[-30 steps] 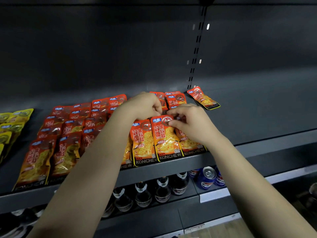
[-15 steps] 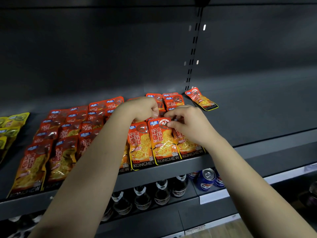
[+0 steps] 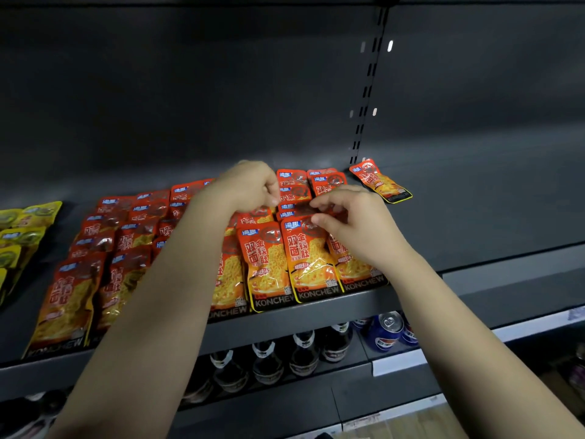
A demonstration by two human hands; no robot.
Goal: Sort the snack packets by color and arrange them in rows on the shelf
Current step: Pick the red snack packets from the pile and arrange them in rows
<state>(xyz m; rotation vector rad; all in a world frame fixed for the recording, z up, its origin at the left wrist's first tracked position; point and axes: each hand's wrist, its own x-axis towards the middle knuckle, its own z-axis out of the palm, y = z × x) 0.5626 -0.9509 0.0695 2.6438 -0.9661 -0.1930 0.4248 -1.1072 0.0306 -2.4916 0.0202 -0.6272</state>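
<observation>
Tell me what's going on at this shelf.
A person is arranging red snack packets in rows on a dark shelf. Both hands work at the right-hand rows. The right hand pinches one red packet by its top edge, and the left hand seems to pinch its other end with curled fingers. A stray red packet lies askew, apart, at the right rear. Yellow packets sit at the far left. Bottles and cans stand below.

Red-orange packets point(image 3: 311, 258); yellow packets point(image 3: 28, 217); dark grey shelf point(image 3: 474, 217).
</observation>
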